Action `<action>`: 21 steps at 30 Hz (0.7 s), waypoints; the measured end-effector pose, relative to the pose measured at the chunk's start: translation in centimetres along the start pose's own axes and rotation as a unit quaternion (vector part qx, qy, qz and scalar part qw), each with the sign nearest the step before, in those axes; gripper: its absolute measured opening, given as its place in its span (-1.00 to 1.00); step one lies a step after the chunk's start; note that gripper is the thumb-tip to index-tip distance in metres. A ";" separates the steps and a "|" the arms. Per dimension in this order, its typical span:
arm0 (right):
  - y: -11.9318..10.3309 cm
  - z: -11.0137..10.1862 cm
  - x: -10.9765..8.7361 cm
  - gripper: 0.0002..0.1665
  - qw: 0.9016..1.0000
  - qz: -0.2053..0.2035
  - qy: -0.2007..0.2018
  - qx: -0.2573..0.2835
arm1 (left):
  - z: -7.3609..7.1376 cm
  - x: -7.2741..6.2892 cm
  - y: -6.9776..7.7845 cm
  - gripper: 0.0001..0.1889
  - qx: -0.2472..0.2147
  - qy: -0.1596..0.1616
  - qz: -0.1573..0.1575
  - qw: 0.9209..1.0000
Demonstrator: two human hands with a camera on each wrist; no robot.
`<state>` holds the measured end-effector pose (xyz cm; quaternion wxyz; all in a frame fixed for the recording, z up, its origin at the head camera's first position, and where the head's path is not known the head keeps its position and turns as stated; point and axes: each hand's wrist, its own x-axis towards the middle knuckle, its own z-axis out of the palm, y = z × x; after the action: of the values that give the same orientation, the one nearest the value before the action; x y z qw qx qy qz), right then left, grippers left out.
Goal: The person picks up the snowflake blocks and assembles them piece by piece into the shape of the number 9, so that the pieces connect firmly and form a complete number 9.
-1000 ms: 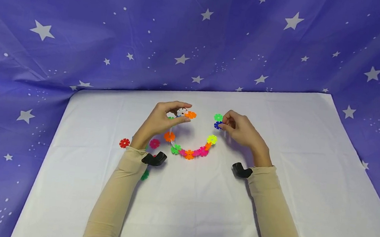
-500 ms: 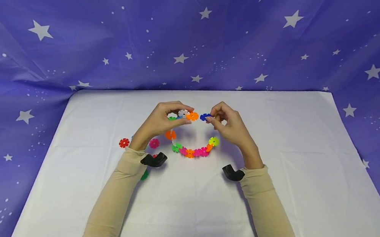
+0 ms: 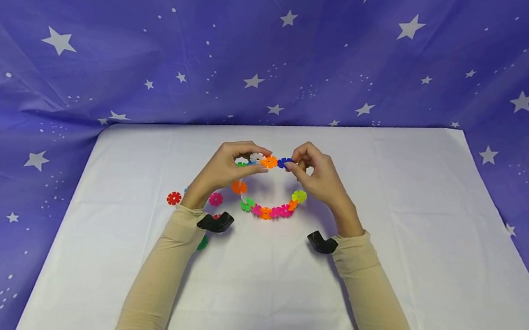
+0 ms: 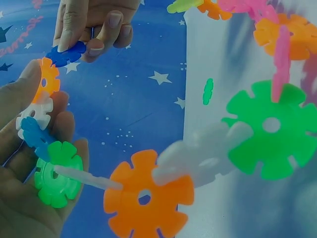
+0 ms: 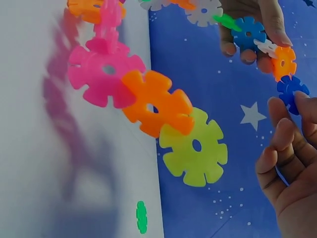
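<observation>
A chain of colourful notched plastic snowflake discs hangs in a curve between the hands. My left hand holds one end of it, with thumb and fingers on the orange end disc and the white disc beside it. My right hand pinches a dark blue disc between thumb and forefinger. The dark blue disc's edge is right at the orange disc's edge. At the chain's other end a yellow-green disc hangs free below the right hand. A blue disc and a green disc follow near the left palm.
Loose discs lie left of the left forearm on the white cloth: red, pink and dark green, among others. A loose green disc lies near the cloth's far edge. Behind hangs a purple star-patterned curtain.
My right hand has lifted the dark blue disc away from beside the loose green disc and brought it left to the orange end disc. The left hand has stayed nearly still.
</observation>
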<state>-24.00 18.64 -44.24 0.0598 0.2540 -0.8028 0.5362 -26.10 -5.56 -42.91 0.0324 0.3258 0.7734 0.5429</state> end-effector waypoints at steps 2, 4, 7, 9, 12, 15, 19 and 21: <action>0.0 0.2 0.1 -0.83 1.000 -0.004 0.006 0.001 | 0.1 0.1 -1.0 -0.68 -0.003 0.003 -0.001 1.000; 0.0 0.3 0.1 -0.82 1.000 -0.007 0.011 0.003 | 0.2 0.1 -1.2 -0.68 -0.007 0.005 -0.004 1.000; 0.0 0.6 0.1 -0.82 1.000 -0.011 0.021 0.004 | 0.3 0.1 -1.3 -0.70 -0.016 0.010 -0.008 1.000; -0.1 0.7 0.1 -0.82 0.999 -0.012 0.032 0.004 | 0.4 0.1 -1.2 -0.71 -0.016 0.013 -0.010 1.000; 0.0 0.9 0.1 -0.83 0.999 -0.012 0.046 0.009 | 0.7 0.2 -1.2 -0.74 -0.017 0.019 -0.011 1.000; -0.1 1.1 0.1 -0.85 0.998 -0.011 0.054 0.015 | 0.9 0.1 -1.3 -0.76 -0.018 0.027 -0.007 0.999; -0.2 1.3 0.1 -0.88 0.998 -0.018 0.066 0.008 | 1.1 0.2 -1.2 -0.76 -0.012 0.037 0.007 0.999; -0.2 1.4 0.1 -0.90 0.997 -0.023 0.071 -0.003 | 1.2 0.3 -1.3 -0.76 -0.005 0.042 0.016 0.999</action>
<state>-23.80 17.29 -44.64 0.1300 0.2337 -0.7922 0.5486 -26.41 -4.69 -44.42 -0.0071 0.3146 0.7660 0.5605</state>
